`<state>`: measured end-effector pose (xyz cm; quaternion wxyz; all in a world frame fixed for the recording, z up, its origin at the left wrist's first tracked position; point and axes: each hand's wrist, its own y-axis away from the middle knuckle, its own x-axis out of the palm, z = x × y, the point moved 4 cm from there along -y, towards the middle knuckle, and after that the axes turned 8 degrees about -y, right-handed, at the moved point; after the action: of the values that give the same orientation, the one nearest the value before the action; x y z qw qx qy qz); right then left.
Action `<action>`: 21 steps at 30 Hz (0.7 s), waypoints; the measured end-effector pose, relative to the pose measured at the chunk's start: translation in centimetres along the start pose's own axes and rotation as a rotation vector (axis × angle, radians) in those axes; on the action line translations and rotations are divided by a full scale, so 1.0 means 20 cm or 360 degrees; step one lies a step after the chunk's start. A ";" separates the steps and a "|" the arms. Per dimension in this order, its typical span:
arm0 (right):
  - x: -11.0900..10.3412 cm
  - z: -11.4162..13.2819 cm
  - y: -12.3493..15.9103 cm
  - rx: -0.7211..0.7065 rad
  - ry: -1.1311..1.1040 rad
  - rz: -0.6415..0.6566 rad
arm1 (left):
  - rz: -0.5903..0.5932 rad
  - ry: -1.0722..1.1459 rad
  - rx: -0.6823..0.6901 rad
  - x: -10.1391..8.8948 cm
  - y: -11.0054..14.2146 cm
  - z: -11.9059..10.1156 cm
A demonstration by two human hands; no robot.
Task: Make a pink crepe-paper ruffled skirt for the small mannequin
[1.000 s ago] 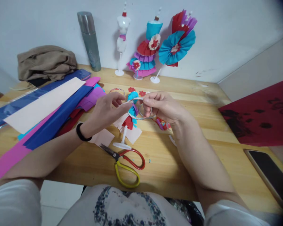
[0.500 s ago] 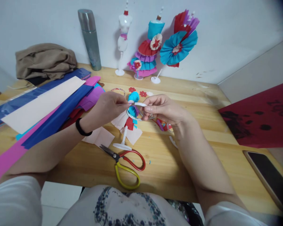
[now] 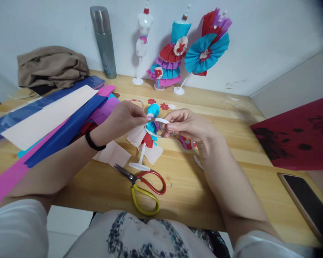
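Observation:
Held up between my hands is a narrow roll of tape, white and ring-shaped. My right hand grips the roll at its right side with thumb and fingers. On the other side, the thumb and forefinger of my left hand are pinched together at the tape's end. Behind the roll, partly covered by it, is a small dress-form stand dressed in teal, red and pale pink crepe paper. Scissors with one red and one yellow handle lie nearer me, blades toward the left.
Three dress forms stand against the wall, one bare form and two in colourful paper. A grey flask, brown cloth and strips of crepe paper occupy the left. Red paper flowers lie behind. A phone lies right.
A slightly longer stretch of white tape shows between my hands. Both hands stay in nearly the same place; the view has shifted slightly.

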<state>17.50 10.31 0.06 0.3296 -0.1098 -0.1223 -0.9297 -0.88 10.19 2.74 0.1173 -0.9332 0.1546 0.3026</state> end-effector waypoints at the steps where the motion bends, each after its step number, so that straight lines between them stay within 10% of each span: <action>1: 0.00 0.00 0.00 0.0004 0.0001 -0.0001 | 0.0006 0.0016 -0.0014 0.00 0.00 0.00; 21: -0.01 -0.01 0.00 0.0010 -0.0071 0.0010 | 0.0051 0.0372 -0.0303 0.00 0.00 0.03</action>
<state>17.60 10.44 -0.11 0.3299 -0.1299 -0.1322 -0.9256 -1.17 10.33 2.25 0.0047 -0.9663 0.1526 0.2071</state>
